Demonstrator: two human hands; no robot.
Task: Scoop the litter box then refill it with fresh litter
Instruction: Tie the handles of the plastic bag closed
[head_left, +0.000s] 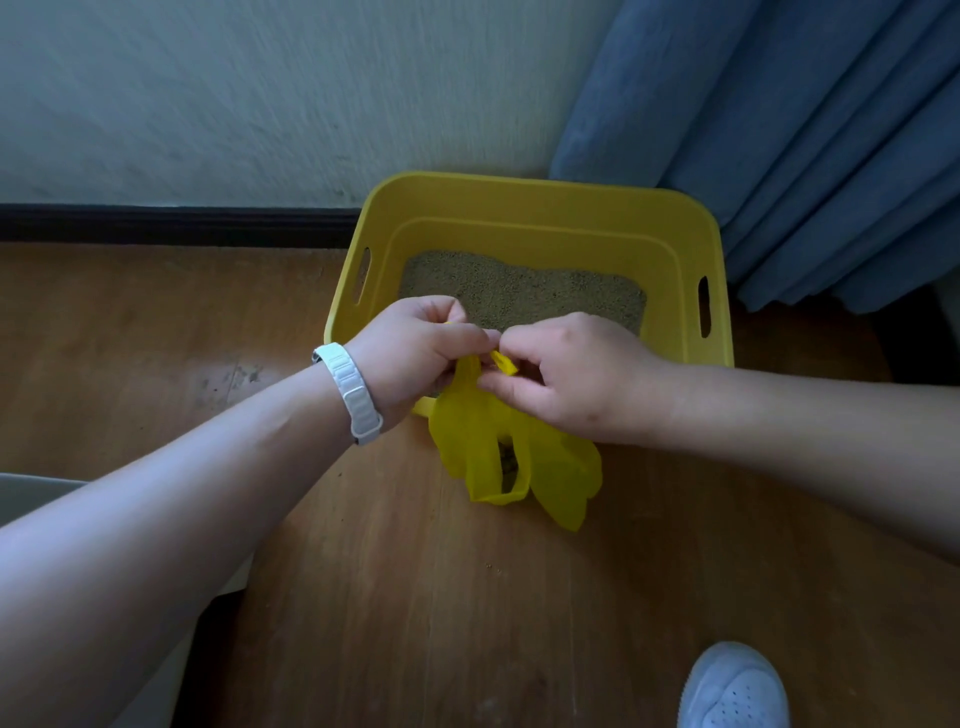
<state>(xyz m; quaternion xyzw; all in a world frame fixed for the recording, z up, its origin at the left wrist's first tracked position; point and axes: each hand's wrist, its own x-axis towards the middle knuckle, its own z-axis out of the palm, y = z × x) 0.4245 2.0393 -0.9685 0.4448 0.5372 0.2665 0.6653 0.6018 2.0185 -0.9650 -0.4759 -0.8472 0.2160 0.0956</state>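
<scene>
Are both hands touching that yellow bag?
Touching. The head view shows the left hand and right hand pinching the handles of the bag.

White segmented wristband (349, 392), bare forearms (208, 467), seemingly white perforated shoe (735, 686)

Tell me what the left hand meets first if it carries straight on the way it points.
Most likely the right hand: the left hand points toward it, both pinching the handles of the yellow bag almost fingertip to fingertip. Depth is hard to judge from this view.

Matt plastic litter box (530, 202), thin glossy bag (483, 441), wood floor (415, 597)
</scene>
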